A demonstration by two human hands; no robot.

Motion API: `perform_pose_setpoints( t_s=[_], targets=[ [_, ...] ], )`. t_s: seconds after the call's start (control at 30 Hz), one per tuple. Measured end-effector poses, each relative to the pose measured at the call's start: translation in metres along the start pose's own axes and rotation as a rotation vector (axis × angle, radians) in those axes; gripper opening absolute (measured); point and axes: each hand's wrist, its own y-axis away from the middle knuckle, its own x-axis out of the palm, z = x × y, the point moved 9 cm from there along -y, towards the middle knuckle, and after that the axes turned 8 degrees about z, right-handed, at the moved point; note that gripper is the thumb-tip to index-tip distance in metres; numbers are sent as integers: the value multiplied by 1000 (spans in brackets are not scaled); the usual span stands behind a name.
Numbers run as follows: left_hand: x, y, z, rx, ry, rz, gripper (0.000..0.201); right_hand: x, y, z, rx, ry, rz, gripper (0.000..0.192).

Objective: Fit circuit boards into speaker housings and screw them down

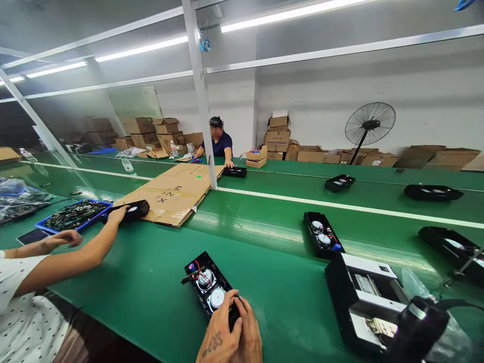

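Observation:
An open black speaker housing [206,282] with two round drivers and red and blue wires lies on the green belt [151,282] just in front of me. Both my hands rest together on its near end. My left hand [216,340], with a tattoo on its back, grips the near edge. Pressed against it, my right hand [250,330] closes its fingers over the same end. The part of the housing under my fingers is hidden.
A co-worker's arm [75,257] at the left reaches to a black housing [134,209] on flat cardboard [177,189], beside a blue tray [73,216] of parts. More housings [322,236] lie along the belt. A black machine [363,302] stands at the right. Another person [218,143] sits across.

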Motion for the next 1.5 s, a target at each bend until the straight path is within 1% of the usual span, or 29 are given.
perform_pose_setpoints(
  t_s=[0.07,0.1,0.13,0.17,0.2,0.23,0.3,0.33,0.37,0.4,0.43,0.5,0.57,0.63,0.7,0.77,0.8,0.87,0.9,0.93,1.03,1.07,1.13,1.23,1.27,1.37,1.43,1.5],
  targets=[
    [-5,2,-8,57,120,48,54,-11,-5,3,-55,10,26,70],
    [-10,3,-13,99,195,55,46,-21,-7,4,-79,5,46,79],
    [-18,4,-17,142,269,34,37,-34,-9,3,-91,-7,69,88],
    [-30,7,-20,179,332,-20,30,-49,-10,0,-95,-27,97,97],
    [-44,10,-20,205,379,-100,28,-66,-11,-4,-79,-51,141,103],
    [-59,13,-17,217,406,-193,29,-85,-11,-10,-54,-74,172,106],
    [-83,17,-6,201,417,-348,35,-120,-10,-22,-4,-93,299,105],
    [-89,16,1,173,412,-381,38,-138,-8,-29,34,-101,347,106],
    [-90,13,9,140,403,-383,42,-156,-6,-35,63,-104,382,109],
    [-87,8,16,110,392,-359,46,-174,-5,-40,91,-99,402,108],
    [-80,1,22,89,381,-312,50,-189,-3,-44,110,-96,417,108],
    [-56,-13,26,93,345,-183,56,-214,0,-48,142,-87,431,106],
    [-28,-23,20,138,272,-39,53,-229,7,-51,193,-69,401,104],
    [-2,-27,11,183,183,89,46,-240,18,-53,262,-15,297,100],
    [14,-27,4,198,113,173,42,-245,33,-45,278,67,151,91],
    [21,-27,-1,191,83,209,45,-242,49,-27,210,137,12,71],
    [22,-28,-2,185,78,215,47,-235,56,-15,149,155,-27,60],
    [22,-30,-5,181,81,221,52,-212,63,11,9,166,-42,43],
    [21,-31,-6,181,86,220,54,-198,63,24,-68,168,-18,39],
    [21,-33,-7,179,89,218,56,-186,61,35,-126,179,-22,38],
    [21,-38,-10,163,97,219,61,-158,50,67,-284,253,-96,34],
    [22,-39,-10,157,100,223,62,-152,44,75,-315,277,-119,33],
    [23,-40,-13,150,106,229,63,-144,32,84,-307,311,-145,30],
    [24,-38,-16,158,110,234,63,-145,16,87,-240,304,-153,21],
    [24,-37,-16,161,106,235,63,-149,13,87,-227,279,-153,19],
    [27,-32,-14,176,81,245,61,-167,8,82,-190,189,-149,20],
    [30,-27,-14,206,51,245,58,-175,8,78,-165,171,-109,21],
    [31,-24,-16,250,23,217,54,-172,11,81,-211,181,-34,23]
  ],
)
